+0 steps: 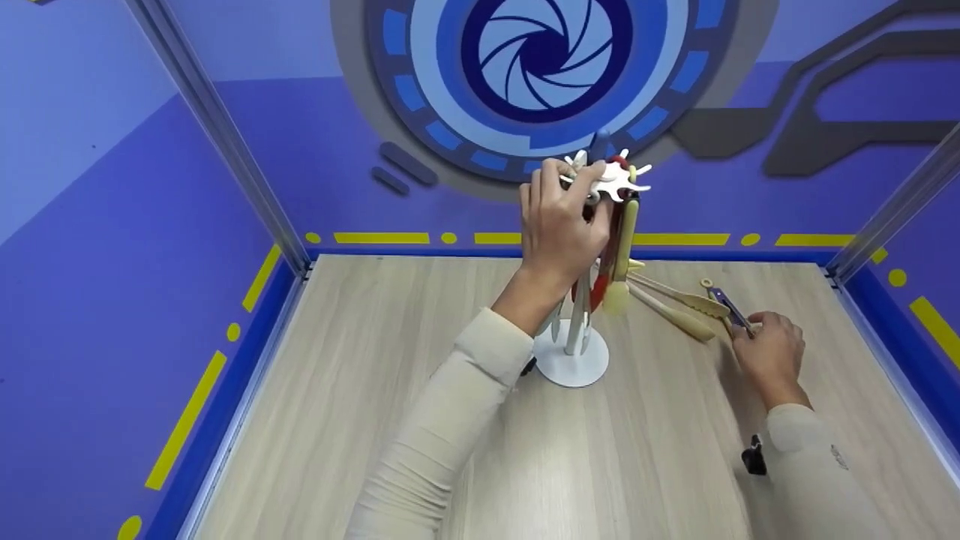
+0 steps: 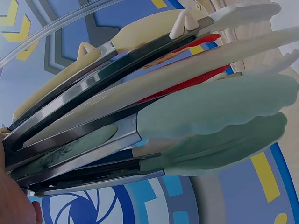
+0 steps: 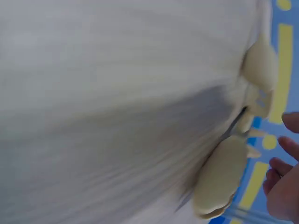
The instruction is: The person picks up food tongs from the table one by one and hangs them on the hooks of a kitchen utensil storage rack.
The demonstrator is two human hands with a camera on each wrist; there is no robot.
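Observation:
A white stand with a round base (image 1: 592, 367) bears several hanging tongs and other utensils. My left hand (image 1: 562, 214) is at its top, fingers and thumb bent round the branching white hooks (image 1: 619, 180). Green-tipped tongs (image 2: 215, 105) hang close by that hand in the left wrist view, with cream tongs (image 2: 149, 30) beyond them. On the table at the right lie cream-tipped tongs (image 3: 222, 172) with a metal middle. My right hand (image 1: 772, 352) is over their near end, and in its wrist view the loosely bent fingers (image 3: 290, 147) appear apart from them.
Beside the stand, a wooden-coloured spoon (image 1: 686, 322) and a slotted utensil (image 1: 701, 302) lie on the table (image 1: 375, 420). Blue printed walls (image 1: 420, 112) enclose the back and sides, with metal posts (image 1: 225, 142) at the corners.

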